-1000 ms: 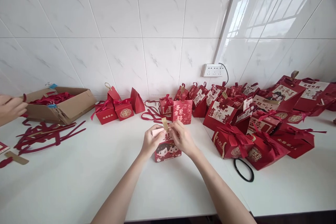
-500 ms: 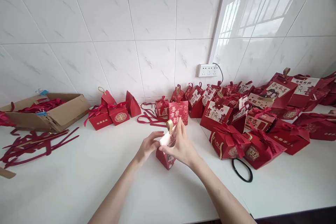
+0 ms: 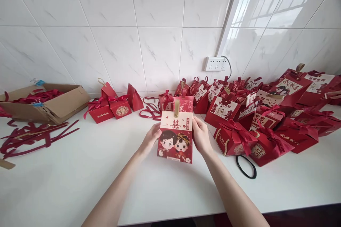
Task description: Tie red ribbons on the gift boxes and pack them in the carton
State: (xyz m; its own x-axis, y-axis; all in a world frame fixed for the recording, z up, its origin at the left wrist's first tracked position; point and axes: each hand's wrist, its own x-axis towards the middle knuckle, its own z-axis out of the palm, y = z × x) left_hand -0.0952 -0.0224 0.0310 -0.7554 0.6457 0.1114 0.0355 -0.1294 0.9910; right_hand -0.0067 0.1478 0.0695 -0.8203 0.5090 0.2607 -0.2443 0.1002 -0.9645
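Observation:
A red gift box (image 3: pixel 175 143) with a cream top flap, a gold loop and a cartoon couple on its front faces me over the middle of the table. My left hand (image 3: pixel 150 137) grips its left edge, with the fingers partly hidden behind it. On the opposite edge, my right hand (image 3: pixel 201 135) is closed round the side, thumb to the front. Directly behind stands another red box (image 3: pixel 188 102) with a ribbon loop, partly covered by the held one.
Many red gift boxes (image 3: pixel 222 111) crowd the right side. At the left, a cardboard box (image 3: pixel 62 108) holds red ribbon, with loose ribbons (image 3: pixel 39 138) before it. Several red boxes (image 3: pixel 101 114) stand near the wall. A black ring (image 3: pixel 246 166) lies at right; a power strip (image 3: pixel 217 64) is on the wall.
The gift box has turned so its printed front faces me. My right hand has moved from its top to its right side, while my left hand has closed on the left edge.

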